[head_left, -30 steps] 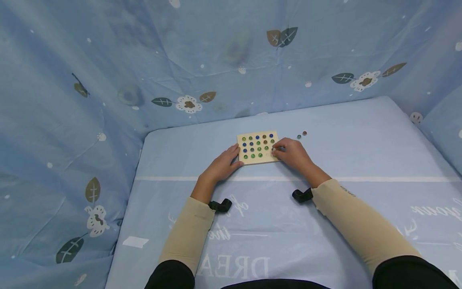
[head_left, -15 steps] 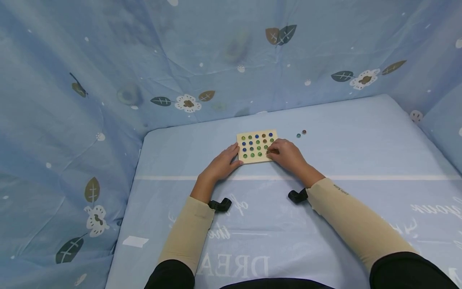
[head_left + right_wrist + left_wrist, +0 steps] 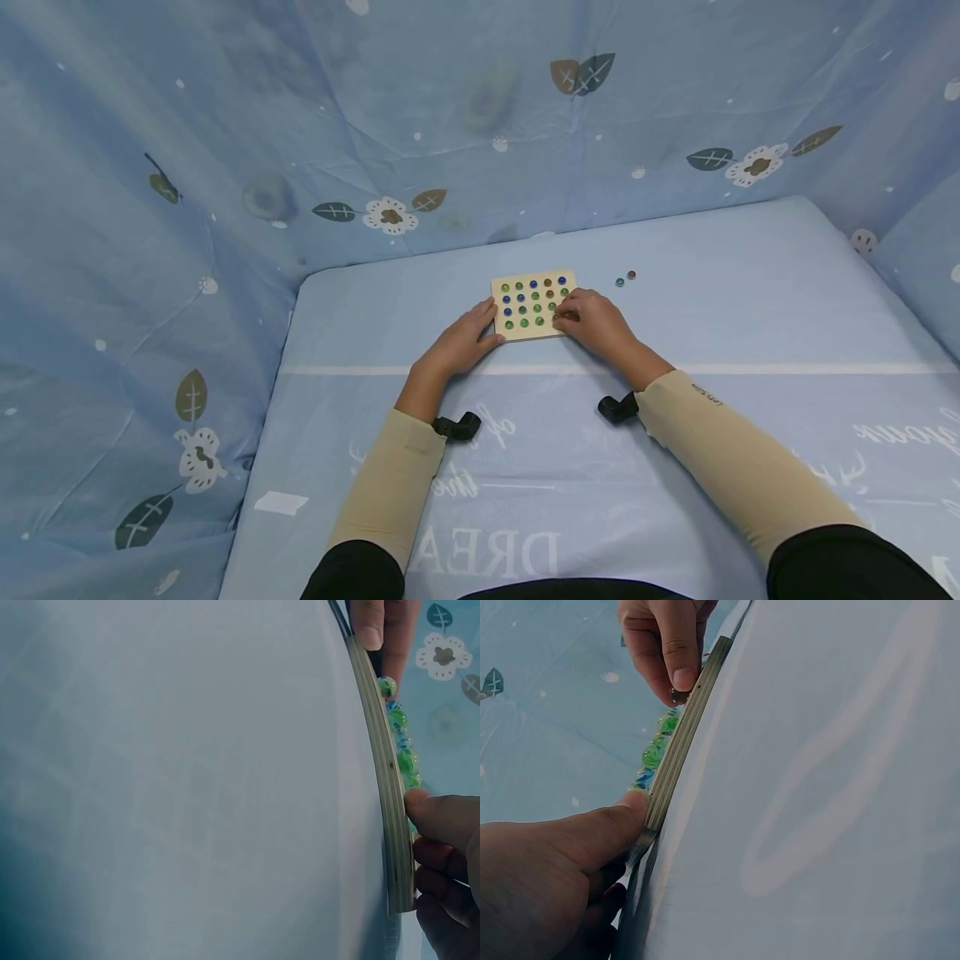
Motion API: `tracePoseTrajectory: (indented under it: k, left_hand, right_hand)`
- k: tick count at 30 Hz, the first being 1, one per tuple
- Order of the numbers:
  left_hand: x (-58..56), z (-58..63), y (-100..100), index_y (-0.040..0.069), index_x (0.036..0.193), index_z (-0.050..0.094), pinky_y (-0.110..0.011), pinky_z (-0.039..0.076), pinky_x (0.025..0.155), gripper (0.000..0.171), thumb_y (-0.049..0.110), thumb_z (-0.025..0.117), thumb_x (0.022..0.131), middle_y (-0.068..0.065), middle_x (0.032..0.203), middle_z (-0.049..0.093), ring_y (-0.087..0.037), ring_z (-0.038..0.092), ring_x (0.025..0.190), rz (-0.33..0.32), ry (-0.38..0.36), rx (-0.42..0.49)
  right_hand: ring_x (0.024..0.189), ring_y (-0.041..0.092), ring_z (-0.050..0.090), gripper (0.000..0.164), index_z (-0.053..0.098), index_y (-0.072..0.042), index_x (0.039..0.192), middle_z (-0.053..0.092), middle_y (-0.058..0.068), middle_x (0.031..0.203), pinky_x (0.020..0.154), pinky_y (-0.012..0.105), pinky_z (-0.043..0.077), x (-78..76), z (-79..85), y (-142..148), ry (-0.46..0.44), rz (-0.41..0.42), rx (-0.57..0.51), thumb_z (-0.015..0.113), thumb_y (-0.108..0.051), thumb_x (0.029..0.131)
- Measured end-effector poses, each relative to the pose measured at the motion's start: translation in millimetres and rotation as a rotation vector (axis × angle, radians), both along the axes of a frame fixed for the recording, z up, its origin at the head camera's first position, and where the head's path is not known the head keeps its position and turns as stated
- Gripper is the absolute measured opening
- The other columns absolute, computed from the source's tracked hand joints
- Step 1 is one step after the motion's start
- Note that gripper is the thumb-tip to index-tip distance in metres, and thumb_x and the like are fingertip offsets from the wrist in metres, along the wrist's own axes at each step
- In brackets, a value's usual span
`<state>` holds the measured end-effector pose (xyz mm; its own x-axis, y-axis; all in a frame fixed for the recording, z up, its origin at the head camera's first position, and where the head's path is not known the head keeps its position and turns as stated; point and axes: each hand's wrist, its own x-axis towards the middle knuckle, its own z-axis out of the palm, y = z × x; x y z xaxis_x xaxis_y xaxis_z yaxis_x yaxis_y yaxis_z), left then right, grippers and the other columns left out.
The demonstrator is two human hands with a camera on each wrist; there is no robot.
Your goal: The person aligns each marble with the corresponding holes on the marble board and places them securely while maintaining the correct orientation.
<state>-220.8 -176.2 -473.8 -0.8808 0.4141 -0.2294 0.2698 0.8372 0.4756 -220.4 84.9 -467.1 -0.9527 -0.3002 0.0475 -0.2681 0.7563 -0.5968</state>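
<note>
A pale wooden board [image 3: 531,332] lies on the bed-like surface, with rows of green, blue and amber glass marbles [image 3: 535,296] on it. My left hand [image 3: 459,340] rests against the board's left side, fingers fairly straight, thumb at the near left corner. Over the board's near right part, my right hand [image 3: 596,321] pinches a dark marble [image 3: 679,696] between thumb and fingertip, low at the board's top. That hand covers the right near corner in the head view. Green marbles [image 3: 407,761] stand above the layered board edge in the right wrist view.
Two loose marbles, one bluish green [image 3: 620,282] and one reddish brown [image 3: 632,275], lie right of the board. A white patch [image 3: 281,502] lies at the left front. Blue patterned cloth [image 3: 480,150] hangs behind and at the sides.
My right hand has shifted a little left over the board's near row, still pinching, then stays nearly still. My left hand and the loose marbles stay in place.
</note>
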Motion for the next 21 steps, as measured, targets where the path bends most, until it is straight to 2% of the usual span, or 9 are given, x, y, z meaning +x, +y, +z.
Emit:
tracePoseTrajectory:
  k: [21]
  left_hand:
    - [0.7,1.4,-0.6,0.017,0.158,0.017,-0.041,0.019,0.123,0.073,0.046,0.051,0.101,0.001,0.166,0.011,-0.020,0.013,0.153,-0.006,-0.009,-0.001]
  right_hand:
    - [0.105,0.028,0.060,0.026,0.074,-0.006,0.112,0.068,0.010,0.109,0.093,0.046,0.050,0.9,0.7,0.1,-0.020,-0.004,-0.009,0.073,-0.021,0.090]
